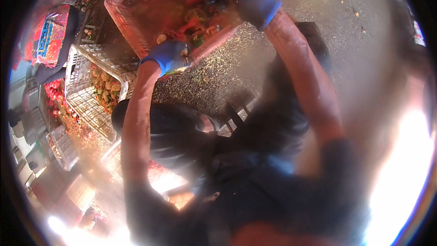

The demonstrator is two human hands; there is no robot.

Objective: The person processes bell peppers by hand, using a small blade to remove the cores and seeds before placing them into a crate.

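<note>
A blue-and-dark work glove covers my left hand, which is curled at the near corner of a red plastic crate. A pale green piece, apparently of pepper, shows under its fingers. My right hand, gloved the same way, reaches over the crate's right side. Its dark fingers are blurred, and I cannot tell whether they hold anything. Red and green peppers, some looking cut or torn, lie inside the crate between my hands. A small pale yellowish lump sits just beyond my left glove.
Left of my knee, a white plastic crate holds yellow-orange pepper cores. Red peppers lie on the ground beyond. Another person is at the upper left. Pale seeds cover the ground before me. Further crates stand at left.
</note>
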